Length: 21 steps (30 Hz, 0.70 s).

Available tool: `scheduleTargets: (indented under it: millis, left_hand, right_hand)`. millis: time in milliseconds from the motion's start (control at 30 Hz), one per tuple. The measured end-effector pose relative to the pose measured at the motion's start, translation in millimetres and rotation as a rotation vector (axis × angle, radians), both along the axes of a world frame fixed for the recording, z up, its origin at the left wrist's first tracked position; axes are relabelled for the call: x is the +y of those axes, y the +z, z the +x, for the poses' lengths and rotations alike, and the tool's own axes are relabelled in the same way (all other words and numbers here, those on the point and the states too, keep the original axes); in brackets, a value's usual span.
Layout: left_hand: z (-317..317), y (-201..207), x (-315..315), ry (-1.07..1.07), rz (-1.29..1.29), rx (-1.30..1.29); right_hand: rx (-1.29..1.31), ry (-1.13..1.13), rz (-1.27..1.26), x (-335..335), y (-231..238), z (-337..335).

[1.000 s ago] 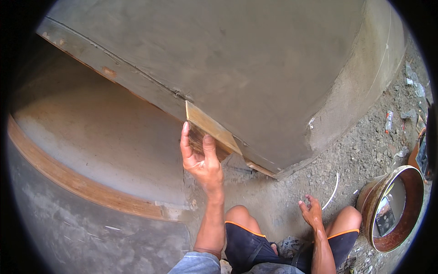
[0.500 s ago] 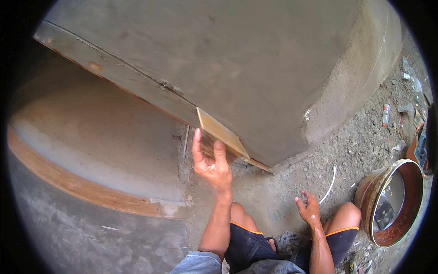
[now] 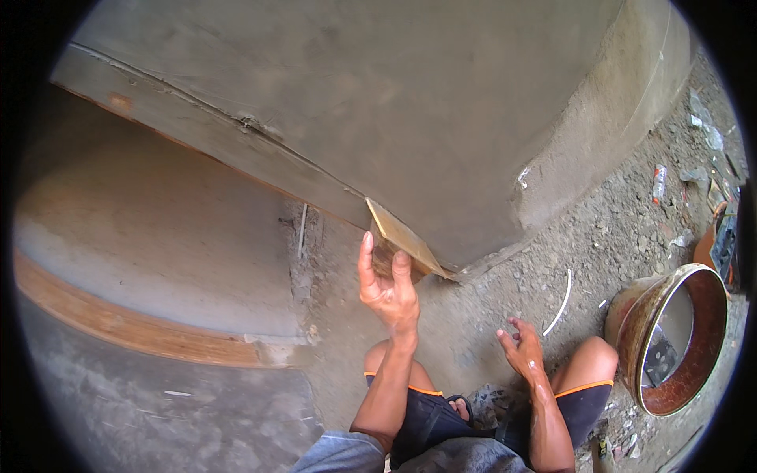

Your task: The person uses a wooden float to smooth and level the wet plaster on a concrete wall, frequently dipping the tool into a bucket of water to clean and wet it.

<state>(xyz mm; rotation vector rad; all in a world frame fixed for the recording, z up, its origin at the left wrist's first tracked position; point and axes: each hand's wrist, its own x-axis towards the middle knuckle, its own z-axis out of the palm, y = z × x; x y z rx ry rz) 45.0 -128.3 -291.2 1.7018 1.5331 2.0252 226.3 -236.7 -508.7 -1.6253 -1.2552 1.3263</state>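
My left hand (image 3: 388, 296) is closed on a flat yellowish plastering float (image 3: 406, 238), its thumb and one finger pointing up behind the board. The grip on its back is hidden by the hand. The float lies along the bottom corner of a smooth grey plastered wall (image 3: 378, 102), against a narrow edge strip (image 3: 181, 140). My right hand (image 3: 522, 348) hovers over the ground in front of my right knee, fingers apart and slightly curled, with nothing in it.
To the right a rusty round metal bucket (image 3: 623, 331) lies tilted, with a dark piece (image 3: 661, 364) inside. Rubble and litter cover the ground, including a white curved strip (image 3: 560, 303) and a small orange-and-white tube (image 3: 659, 183). At left runs a curved wooden board (image 3: 134, 325).
The float and my left hand have slid right and down along the strip, to the wall's lower end. My right hand has moved slightly left and up.
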Motion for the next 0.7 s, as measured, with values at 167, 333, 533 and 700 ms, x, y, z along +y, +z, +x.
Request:
scheduleTargets:
  millis: [167, 333, 533, 700]
  left_hand:
    - [-6.8, -13.6, -3.9, -0.017, -0.052, 0.024]
    - [-3.7, -34.9, -7.0, -0.039, -0.067, -0.023]
    - [-6.6, -62.4, -5.4, -0.035, -0.057, -0.04]
    - [-8.0, -72.1, -7.4, -0.031, -0.095, -0.022]
  right_hand:
    - [0.006, 0.003, 0.011, -0.5, -0.6, -2.8]
    - [0.004, 0.003, 0.005, -1.6, -1.8, -2.7]
    - [-0.008, 0.016, -0.007, -2.5, -1.8, -2.3]
    - [-0.015, 0.022, -0.006, -3.3, -2.3, -2.9]
